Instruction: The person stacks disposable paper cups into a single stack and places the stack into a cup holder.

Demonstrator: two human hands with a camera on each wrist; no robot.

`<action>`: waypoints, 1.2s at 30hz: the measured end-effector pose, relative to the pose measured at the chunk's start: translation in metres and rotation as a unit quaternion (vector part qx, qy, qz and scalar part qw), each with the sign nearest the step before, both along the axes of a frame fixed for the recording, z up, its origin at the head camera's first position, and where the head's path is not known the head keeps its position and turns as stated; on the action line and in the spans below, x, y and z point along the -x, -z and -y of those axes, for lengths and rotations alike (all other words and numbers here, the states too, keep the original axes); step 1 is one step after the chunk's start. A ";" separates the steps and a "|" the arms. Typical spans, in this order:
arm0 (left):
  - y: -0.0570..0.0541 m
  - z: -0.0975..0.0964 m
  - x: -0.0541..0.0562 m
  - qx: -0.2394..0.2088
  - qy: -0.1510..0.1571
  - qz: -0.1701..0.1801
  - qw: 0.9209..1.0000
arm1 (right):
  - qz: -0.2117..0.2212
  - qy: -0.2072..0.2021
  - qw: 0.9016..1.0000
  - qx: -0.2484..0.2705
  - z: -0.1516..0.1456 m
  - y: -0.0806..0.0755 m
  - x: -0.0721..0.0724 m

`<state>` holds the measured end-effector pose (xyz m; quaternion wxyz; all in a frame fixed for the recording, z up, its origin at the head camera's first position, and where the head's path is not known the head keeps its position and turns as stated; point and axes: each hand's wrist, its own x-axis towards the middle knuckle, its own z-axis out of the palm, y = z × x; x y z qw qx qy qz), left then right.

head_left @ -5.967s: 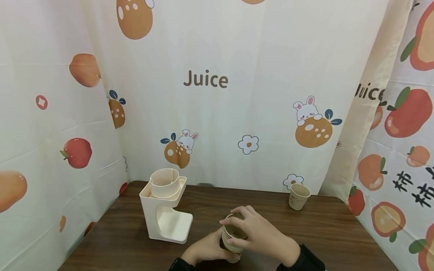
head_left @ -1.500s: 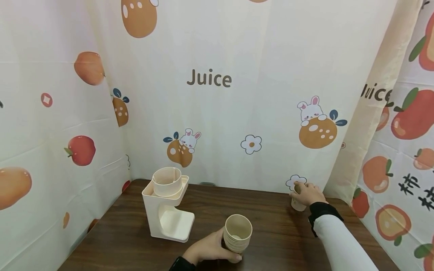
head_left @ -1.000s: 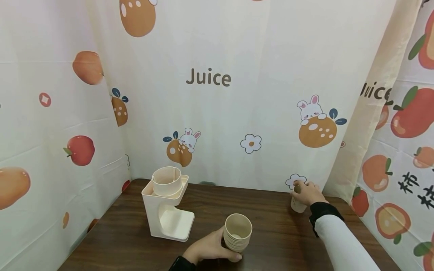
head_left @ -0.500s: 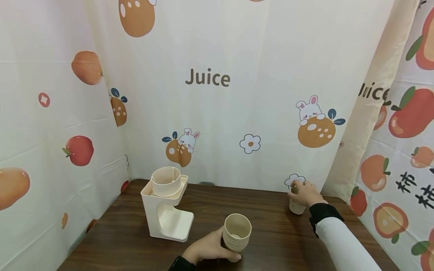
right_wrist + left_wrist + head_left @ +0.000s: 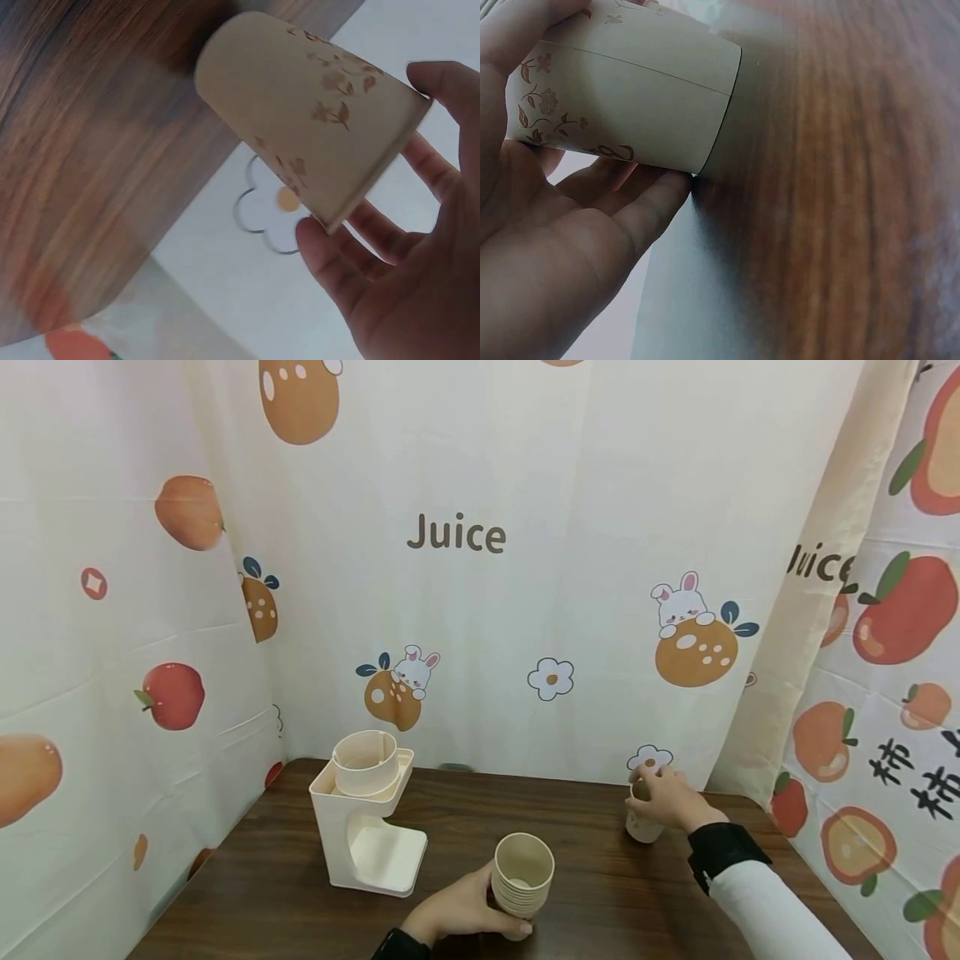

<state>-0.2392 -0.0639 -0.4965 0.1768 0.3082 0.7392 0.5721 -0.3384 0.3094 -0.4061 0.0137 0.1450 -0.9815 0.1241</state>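
Observation:
A stack of nested beige paper cups (image 5: 522, 897) stands upright near the front of the table, with my left hand (image 5: 461, 910) curled round its lower part. In the left wrist view, fingers and thumb wrap the lowest visible paper cup (image 5: 637, 86), which has a brown flower print. Farther back on the right, my right hand (image 5: 673, 800) grips a single paper cup (image 5: 642, 828) by its rim. The right wrist view shows thumb and fingers at the rim of this flower-printed cup (image 5: 307, 112); whether its base touches the table cannot be told.
A cream-white stand (image 5: 337, 839) with a round tube (image 5: 366, 764) on top and a flat foot stands left of the stack. The brown wooden table (image 5: 247, 877) ends at a fruit-printed curtain (image 5: 480, 610) at the back and sides.
Six seconds ago both hands were at the stack. My right hand has since reached the single cup and, in the last half second, shifted it slightly left and nearer. My left hand stays on the stack.

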 end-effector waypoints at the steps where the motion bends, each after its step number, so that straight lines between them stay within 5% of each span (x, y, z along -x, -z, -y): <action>1: 0.000 0.000 0.000 -0.001 0.002 0.001 1.000 | 0.001 -0.007 1.000 0.001 0.003 -0.001 -0.003; 13: -0.002 0.001 0.000 -0.007 0.013 0.016 1.000 | -0.007 -0.110 0.994 0.027 0.033 -0.011 -0.031; 36: -0.003 0.001 -0.003 -0.005 0.008 0.018 1.000 | 0.030 -0.157 0.987 0.026 0.071 -0.026 -0.071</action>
